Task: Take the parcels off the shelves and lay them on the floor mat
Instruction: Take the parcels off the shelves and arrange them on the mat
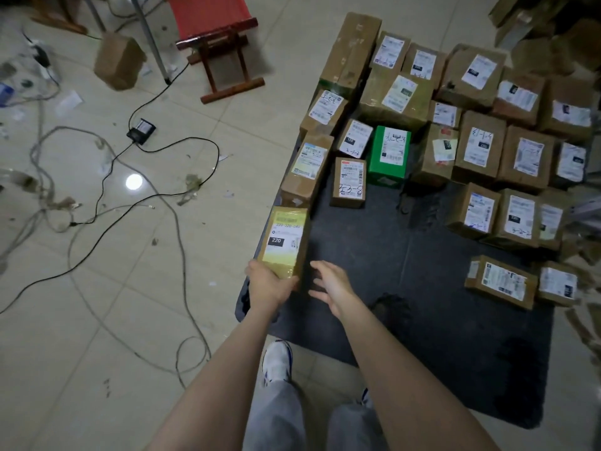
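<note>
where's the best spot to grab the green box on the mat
Its near end, reached from above on the person's side. The green box lies flat with brown boxes crowding its left, right and far sides; only the near end faces bare mat, so fingers probably fit there.

The parcel (286, 242) gripped by the left hand (267, 284) sits at the left edge of the mat (422, 320), with the right hand (331, 284) just beside it. More parcels (471, 141) lie beyond and right of both hands, and cables (112, 159) lie to their left.

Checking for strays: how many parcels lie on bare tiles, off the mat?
1: a brown parcel at upper left, near the red stool. More may be hidden at right.
</note>
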